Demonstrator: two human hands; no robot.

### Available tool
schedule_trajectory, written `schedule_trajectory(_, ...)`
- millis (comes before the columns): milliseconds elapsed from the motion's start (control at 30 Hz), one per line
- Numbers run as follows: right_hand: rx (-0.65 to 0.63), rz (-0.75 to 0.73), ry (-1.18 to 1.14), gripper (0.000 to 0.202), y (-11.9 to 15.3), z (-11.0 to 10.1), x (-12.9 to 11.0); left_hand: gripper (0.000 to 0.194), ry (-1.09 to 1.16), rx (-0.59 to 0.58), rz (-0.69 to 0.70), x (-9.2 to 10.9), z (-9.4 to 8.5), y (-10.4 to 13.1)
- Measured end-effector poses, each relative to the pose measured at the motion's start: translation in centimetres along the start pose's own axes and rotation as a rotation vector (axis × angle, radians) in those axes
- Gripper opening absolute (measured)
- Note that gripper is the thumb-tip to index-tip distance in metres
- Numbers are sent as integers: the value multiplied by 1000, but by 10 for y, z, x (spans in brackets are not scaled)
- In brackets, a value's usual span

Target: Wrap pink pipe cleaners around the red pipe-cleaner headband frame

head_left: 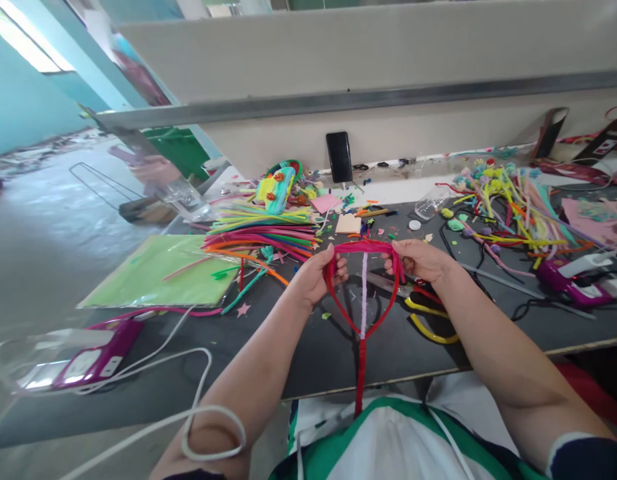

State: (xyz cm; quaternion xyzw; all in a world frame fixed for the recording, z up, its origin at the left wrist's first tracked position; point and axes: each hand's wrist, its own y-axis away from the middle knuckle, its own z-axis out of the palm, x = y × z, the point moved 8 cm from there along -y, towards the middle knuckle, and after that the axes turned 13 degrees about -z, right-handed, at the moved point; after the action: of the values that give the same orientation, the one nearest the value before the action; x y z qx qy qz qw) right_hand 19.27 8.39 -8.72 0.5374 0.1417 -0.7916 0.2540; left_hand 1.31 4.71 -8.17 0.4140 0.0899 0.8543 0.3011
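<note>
A pipe-cleaner piece [362, 327] hangs between my hands above the dark table. Bright pink strands run across its top, red strands curve down both sides, and a pale lilac stem in the middle meets a red stem below. My left hand [318, 275] pinches the pink strands at their left end. At the right end my right hand [417, 260] grips them in the same way, its fingers curled inward. Below and beside my right hand lie yellow-handled pliers [433, 320], partly hidden.
Pipe cleaners [268, 230] lie bundled at left, near a green sheet packet [153, 270]. A phone [339, 157] leans on the partition. Purple power strips [105, 353] with white cables sit at both sides. More tangled pipe cleaners [513, 207] and a clear cup [431, 202] lie at right.
</note>
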Motion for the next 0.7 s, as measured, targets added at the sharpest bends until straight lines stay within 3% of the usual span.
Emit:
schedule_trajectory(200, 27, 5, -67, 27, -3, -6, 10, 31, 13, -48, -31, -2, 0, -1)
schedule_trajectory(467, 107, -74, -118, 35, -5, -3, -2, 31, -59, -24, -27, -4, -1, -3)
schedule_trajectory(700, 222, -170, -272, 31, -5, -25, -17, 55, 1, -8, -52, -11, 2, -5)
